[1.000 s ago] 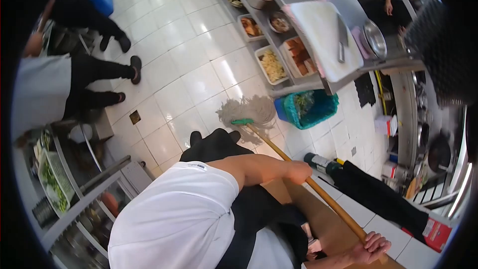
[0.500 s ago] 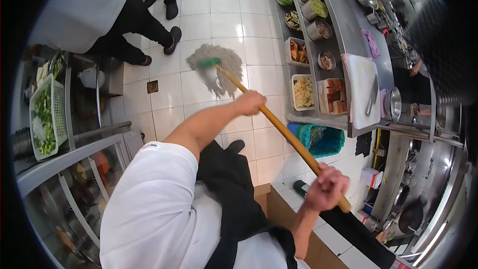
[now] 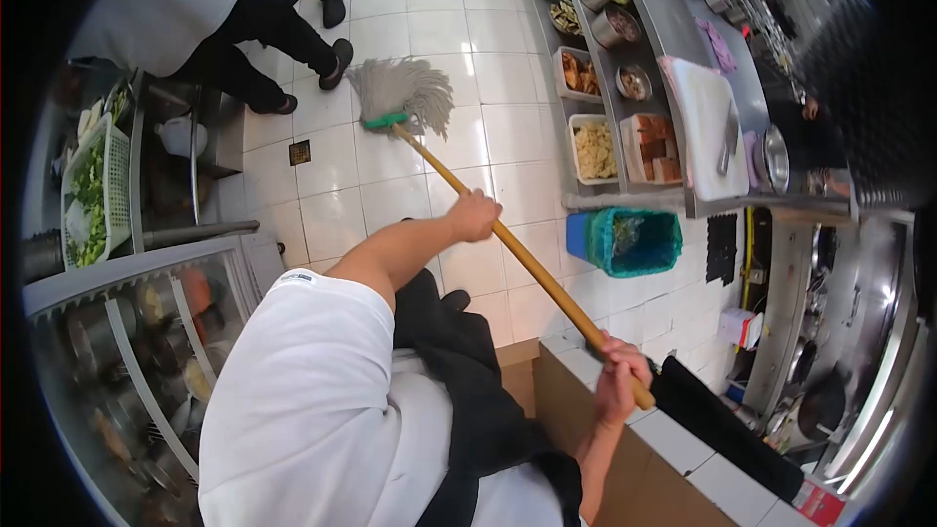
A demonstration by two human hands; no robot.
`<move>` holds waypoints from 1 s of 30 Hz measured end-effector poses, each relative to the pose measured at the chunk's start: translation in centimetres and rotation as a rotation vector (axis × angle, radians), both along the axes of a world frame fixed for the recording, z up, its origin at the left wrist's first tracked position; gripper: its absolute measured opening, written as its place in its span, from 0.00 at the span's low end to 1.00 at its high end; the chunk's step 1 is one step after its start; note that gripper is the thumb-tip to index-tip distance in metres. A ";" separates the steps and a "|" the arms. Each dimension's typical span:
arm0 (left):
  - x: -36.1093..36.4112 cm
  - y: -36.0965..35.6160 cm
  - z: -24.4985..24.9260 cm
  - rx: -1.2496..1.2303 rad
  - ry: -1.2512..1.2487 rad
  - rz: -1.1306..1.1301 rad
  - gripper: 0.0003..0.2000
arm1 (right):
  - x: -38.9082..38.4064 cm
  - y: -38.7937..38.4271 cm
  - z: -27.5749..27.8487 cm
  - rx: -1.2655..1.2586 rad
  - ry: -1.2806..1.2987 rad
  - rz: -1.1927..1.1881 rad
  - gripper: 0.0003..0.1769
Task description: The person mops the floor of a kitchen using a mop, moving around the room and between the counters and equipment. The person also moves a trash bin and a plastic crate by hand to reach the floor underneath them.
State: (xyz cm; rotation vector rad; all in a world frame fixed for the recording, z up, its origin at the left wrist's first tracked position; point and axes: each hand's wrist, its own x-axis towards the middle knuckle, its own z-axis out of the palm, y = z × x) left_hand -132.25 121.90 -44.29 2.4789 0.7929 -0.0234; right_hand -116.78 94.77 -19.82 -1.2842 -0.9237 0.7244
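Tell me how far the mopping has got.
Done: unclear; the tiles shine everywhere, with no wet edge showing. In hand: left hand and right hand grip the handle; the mop head lies on tiles beside a co-worker's shoe. Left: probably the tiles round the bin.

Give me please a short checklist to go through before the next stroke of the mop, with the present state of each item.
1. Grip of the left hand around the mop handle, about mid-length: ok, fingers closed.
2. Grip of the right hand near the handle's top end: ok, fingers closed.
3. The mop head lies on the tiled floor: ok.
4. Room around the mop head: not ok, another person's shoe is close beside it.
5. The blue bin stands apart from the handle: ok.
6. Floor wet or dry: cannot tell.
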 end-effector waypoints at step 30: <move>-19.4 -0.3 -2.2 -0.147 -0.019 0.500 0.06 | -6.4 11.2 -0.8 0.146 0.275 0.353 0.10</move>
